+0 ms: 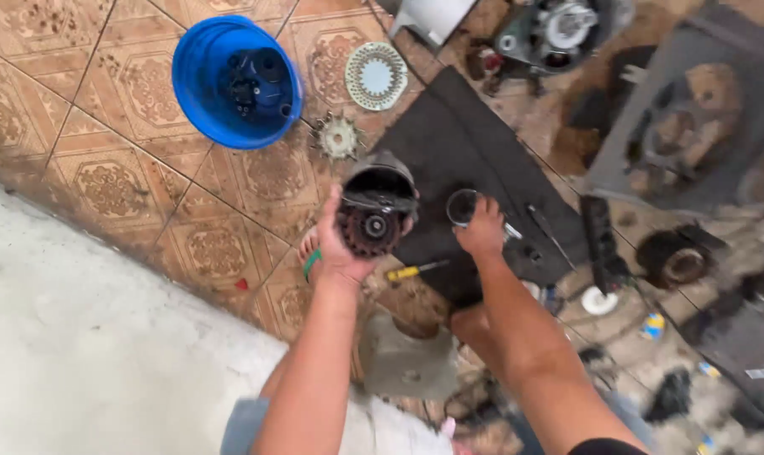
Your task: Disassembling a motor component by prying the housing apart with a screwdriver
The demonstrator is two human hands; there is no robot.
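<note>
Where the tiled floor (121,185) is covered by a dark rubber mat (449,143), that mat is taken as the landmark: a grey machine housing (677,126) is seen to its right, and a blue plastic bucket (235,80) well to its left. At the mat's left edge a dark cylindrical motor housing (378,206), its rusty toothed gear facing the camera, is gripped by the left hand (340,248), the fingers wrapped round its body. On the mat itself a small round metal ring (463,206) is touched by the right hand (483,232); whether it is pinched cannot be told. A yellow-handled screwdriver (416,271) lies just below the mat's lower corner.
</note>
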